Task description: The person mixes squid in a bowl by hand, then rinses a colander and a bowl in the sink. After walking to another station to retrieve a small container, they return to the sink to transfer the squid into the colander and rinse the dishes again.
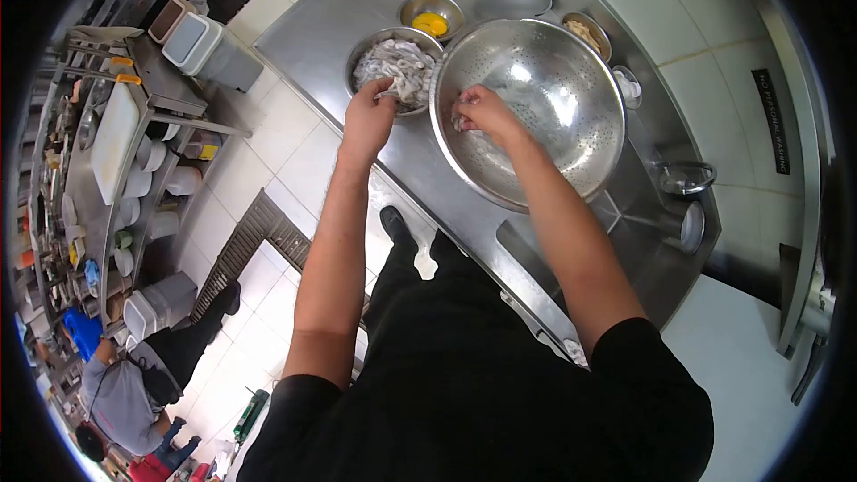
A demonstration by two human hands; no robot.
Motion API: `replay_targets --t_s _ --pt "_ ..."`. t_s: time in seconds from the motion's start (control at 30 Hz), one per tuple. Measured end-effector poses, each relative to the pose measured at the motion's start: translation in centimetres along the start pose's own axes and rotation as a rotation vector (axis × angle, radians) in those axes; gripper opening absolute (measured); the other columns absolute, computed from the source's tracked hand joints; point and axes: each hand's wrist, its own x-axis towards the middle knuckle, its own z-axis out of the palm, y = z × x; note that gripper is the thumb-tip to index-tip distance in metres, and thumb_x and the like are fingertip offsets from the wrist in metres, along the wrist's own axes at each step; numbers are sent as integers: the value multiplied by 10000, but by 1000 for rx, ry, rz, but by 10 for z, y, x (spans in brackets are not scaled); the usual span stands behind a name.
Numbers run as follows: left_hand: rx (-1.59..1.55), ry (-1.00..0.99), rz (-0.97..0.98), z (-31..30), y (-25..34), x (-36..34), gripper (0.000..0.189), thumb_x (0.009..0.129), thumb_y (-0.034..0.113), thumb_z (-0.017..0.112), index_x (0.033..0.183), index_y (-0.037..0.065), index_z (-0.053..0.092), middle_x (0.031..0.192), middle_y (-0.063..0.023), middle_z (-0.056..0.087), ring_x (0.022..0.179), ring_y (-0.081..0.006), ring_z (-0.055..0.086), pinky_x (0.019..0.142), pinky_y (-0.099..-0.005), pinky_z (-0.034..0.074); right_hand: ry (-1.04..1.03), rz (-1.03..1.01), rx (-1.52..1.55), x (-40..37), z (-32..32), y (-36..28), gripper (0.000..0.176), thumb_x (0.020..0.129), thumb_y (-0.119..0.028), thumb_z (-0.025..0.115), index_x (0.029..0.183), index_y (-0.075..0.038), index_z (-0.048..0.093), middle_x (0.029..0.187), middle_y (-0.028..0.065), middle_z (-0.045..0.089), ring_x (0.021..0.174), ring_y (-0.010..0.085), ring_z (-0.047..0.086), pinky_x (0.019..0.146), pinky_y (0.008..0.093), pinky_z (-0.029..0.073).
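My left hand [370, 114] reaches over the near rim of a steel bowl [350, 80]. Its thumb and fingers are closed on some pale, slippery, greyish raw seafood [393, 62], which looks like squid and heaps up in the bowl. Just inside the left wall of a large perforated steel colander [571, 98] is my right hand [486, 112]. The fingers there are bent together around a small greyish piece, partly hidden, that resembles the seafood. Bowl and colander stand side by side on a steel counter [321, 13].
Behind the bowl stands a small bowl [412, 7] with something yellow. Past the colander are a bowl of pale brownish pieces [582, 31], a white-filled cup [628, 86] and a clear container [686, 178]. A person in grey [125, 402] is at lower left, near shelving [134, 138].
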Motion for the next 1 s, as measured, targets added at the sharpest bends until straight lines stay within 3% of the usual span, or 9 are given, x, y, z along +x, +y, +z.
replay_targets --t_s 0.17,0.27,0.37,0.47,0.53,0.67,0.8,0.9,1.0 --pt "-206 105 -24 -22 9 -13 374 935 72 518 1280 -49 595 1081 -146 689 864 -166 648 820 -309 521 -22 -153 112 2 37 -66 300 874 -105 737 1100 13 580 889 85 621 717 164 629 617 302 529" --pt "-170 117 -47 -26 5 -9 356 936 65 510 1259 -59 596 1082 -135 682 847 -164 634 811 -313 521 -187 -270 67 -7 56 -110 352 916 -132 698 1205 28 577 926 84 649 756 156 644 664 287 526" --pt "-200 82 -35 -20 10 -7 350 960 52 498 1284 -52 579 1169 -131 647 946 -185 644 896 -303 520 -174 -301 -32 -4 69 -133 309 972 -160 617 1235 -2 580 969 62 651 823 147 640 709 300 537" --pt "-191 42 -16 -15 12 -7 312 971 67 511 1251 -47 588 1106 -120 658 919 -179 644 871 -302 527 119 -499 -379 29 27 -108 256 983 -195 590 1160 -10 607 978 57 653 784 152 634 686 291 529" --pt "-226 -31 -36 -12 10 -11 285 982 89 525 1225 -44 594 1057 -116 662 888 -174 647 834 -304 541 172 -191 -146 -3 -7 -95 230 969 -215 598 1069 -8 622 929 74 652 734 162 623 607 298 518" --pt "-179 -212 -113 2 5 -28 348 991 229 599 1191 -55 600 925 -130 682 746 -175 675 649 -314 559 363 156 -415 15 -72 18 181 947 -204 619 936 -24 606 780 63 610 611 153 591 499 321 503" --pt "-82 -421 -155 38 1 -46 440 983 257 616 1315 -18 528 1028 -161 668 787 -196 683 670 -318 595 281 99 28 10 -17 31 123 899 -147 623 951 -36 635 814 64 628 677 173 621 543 317 513" --pt "48 -301 66 70 -34 -52 485 976 237 611 1371 -1 459 1080 -169 657 829 -209 689 667 -323 602 160 75 151 19 16 0 102 914 -154 632 927 -54 615 804 50 613 683 159 605 599 297 521" --pt "-153 -387 -159 72 -26 -56 497 972 194 591 1399 25 401 1161 -162 632 876 -223 688 673 -331 608 43 13 327 21 28 -31 106 926 -160 644 930 -61 608 811 36 609 701 144 601 646 286 526"
